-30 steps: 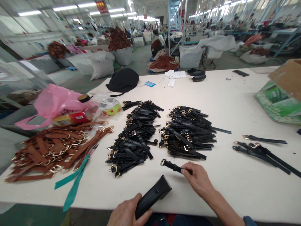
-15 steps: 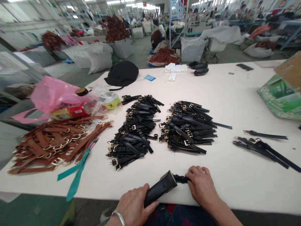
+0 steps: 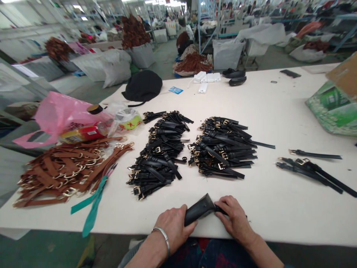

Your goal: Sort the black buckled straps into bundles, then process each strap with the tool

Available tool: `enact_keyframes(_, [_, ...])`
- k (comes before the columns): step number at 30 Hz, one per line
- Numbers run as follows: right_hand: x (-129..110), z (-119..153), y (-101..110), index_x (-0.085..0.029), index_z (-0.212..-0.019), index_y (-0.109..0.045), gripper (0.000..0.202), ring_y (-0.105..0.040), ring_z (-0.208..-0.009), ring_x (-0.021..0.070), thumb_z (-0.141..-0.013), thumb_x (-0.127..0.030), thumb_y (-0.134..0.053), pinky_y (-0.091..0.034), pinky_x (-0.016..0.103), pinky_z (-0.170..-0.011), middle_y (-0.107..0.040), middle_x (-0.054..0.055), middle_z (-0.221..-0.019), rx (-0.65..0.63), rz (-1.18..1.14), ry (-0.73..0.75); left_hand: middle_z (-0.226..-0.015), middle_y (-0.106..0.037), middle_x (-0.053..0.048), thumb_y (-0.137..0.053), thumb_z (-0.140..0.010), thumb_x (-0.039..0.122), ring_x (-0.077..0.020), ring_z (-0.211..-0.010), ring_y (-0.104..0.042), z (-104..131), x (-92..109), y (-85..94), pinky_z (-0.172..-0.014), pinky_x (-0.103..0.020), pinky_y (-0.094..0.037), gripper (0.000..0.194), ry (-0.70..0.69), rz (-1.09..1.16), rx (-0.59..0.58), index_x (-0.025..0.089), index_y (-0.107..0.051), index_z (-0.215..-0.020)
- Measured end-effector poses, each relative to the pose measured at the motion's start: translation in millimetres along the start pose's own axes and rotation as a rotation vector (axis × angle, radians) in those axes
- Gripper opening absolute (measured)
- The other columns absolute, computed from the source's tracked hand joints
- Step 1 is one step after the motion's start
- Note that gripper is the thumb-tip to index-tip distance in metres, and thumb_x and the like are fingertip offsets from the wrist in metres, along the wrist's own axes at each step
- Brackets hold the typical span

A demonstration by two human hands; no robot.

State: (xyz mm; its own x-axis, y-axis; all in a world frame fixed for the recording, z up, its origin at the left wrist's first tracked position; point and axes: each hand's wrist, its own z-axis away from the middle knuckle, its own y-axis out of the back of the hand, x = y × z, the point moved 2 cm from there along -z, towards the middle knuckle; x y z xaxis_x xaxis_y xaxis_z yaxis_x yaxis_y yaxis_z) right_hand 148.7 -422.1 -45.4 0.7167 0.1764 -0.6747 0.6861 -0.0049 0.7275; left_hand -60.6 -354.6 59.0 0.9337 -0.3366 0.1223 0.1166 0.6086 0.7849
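Note:
Near the front edge of the table, my left hand [image 3: 173, 224] is wrapped round a black handheld tool [image 3: 198, 210] with a wide, flared end pointing up and to the right. What kind of tool it is I cannot make out. My right hand [image 3: 234, 216] pinches a short black strap [image 3: 219, 209] right beside that flared end; most of the strap is hidden under the fingers. Ahead of my hands lie two piles of black buckle straps, a left pile [image 3: 160, 149] and a right pile [image 3: 223, 147], with gold buckles. Several loose black straps [image 3: 312, 173] lie farther right.
Brown straps [image 3: 55, 167] with metal rings cover the table's left side, beside teal-handled scissors [image 3: 93, 210]. Behind them are a pink plastic bag [image 3: 65, 111] and a red-and-yellow bottle [image 3: 85, 133]. A black cap [image 3: 143, 85] lies at the back, and a green box [image 3: 331, 106] stands right.
My left hand and the tool have moved right and slightly up. My right hand has shifted a little left, so the strap and the flared end are closer together.

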Motion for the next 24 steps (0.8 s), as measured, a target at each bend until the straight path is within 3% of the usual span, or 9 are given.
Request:
enact_keyframes(10, [2.2,5.8,6.7,-0.021,-0.105,-0.058,0.024,-0.051,-0.088,0.0227,-0.082,-0.020,-0.053,-0.047,0.038,-0.074,-0.055,0.008,-0.093,0.032,-0.047,-0.020,-0.084,-0.067,-0.009,-0.042,-0.081,0.049,-0.0251,-0.080,-0.063,4.7,-25.3,-7.7,-0.069,-0.033,-0.044,0.036,0.046,-0.026,-0.009,0.021,-0.058,-0.097])
enact_keyframes(19, [4.6,3.6,5.9,-0.020,-0.101,-0.059,0.020,-0.051,-0.085,0.0223,-0.081,-0.021,-0.056,-0.046,0.038,-0.072,-0.054,0.007,-0.088,-0.003,-0.040,-0.032,-0.086,-0.068,-0.008,-0.044,-0.080,0.048,-0.0263,-0.082,-0.064,-4.1,10.2,-10.0,-0.071,-0.035,-0.047,0.034,-0.026,-0.024,0.007,0.021,-0.056,-0.097])
enact_keyframes(24, [6.5,4.0,4.5,-0.021,-0.103,-0.058,0.023,-0.050,-0.086,0.0220,-0.081,-0.020,-0.057,-0.046,0.037,-0.074,-0.054,0.007,-0.090,0.011,-0.055,-0.021,-0.084,-0.068,-0.009,-0.043,-0.081,0.050,-0.0275,-0.081,-0.064,-6.4,-5.6,-3.6,-0.070,-0.036,-0.047,0.034,0.008,-0.040,0.016,0.022,-0.057,-0.095])
